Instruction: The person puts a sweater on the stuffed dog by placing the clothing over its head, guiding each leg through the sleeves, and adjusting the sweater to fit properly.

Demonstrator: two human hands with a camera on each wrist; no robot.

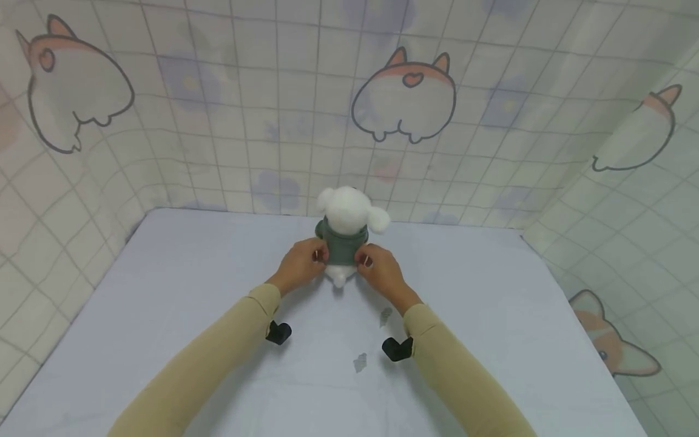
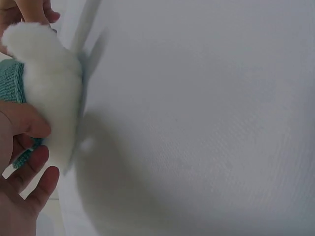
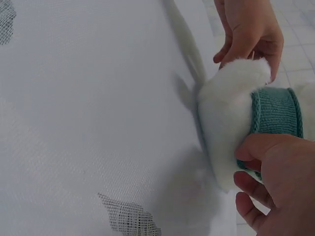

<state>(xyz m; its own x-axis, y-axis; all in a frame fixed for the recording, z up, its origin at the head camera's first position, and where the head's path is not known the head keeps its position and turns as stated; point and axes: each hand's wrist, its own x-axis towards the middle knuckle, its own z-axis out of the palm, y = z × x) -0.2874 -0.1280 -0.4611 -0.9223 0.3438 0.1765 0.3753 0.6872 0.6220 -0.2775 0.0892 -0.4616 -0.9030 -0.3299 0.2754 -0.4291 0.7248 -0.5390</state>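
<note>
A white plush toy animal (image 1: 347,209) sits upright toward the far side of the table, its back and small round tail toward me. It wears a green knitted sweater (image 1: 344,247). My left hand (image 1: 302,262) pinches the sweater's lower edge on the left side; my right hand (image 1: 380,268) does the same on the right. In the left wrist view, the left thumb lies against the hem beside the white fur (image 2: 54,88), other fingers spread below. From the right wrist, the ribbed sweater (image 3: 276,112) shows bunched above the fluffy bottom, with the right thumb at its edge.
The toy sits on a white cloth-covered table (image 1: 218,255). Grey worn patches (image 1: 360,363) mark the cloth between the forearms. Tiled-pattern curtains (image 1: 262,109) with cartoon corgis close in the back and both sides. A black camera mount (image 1: 397,349) juts inward from each wrist.
</note>
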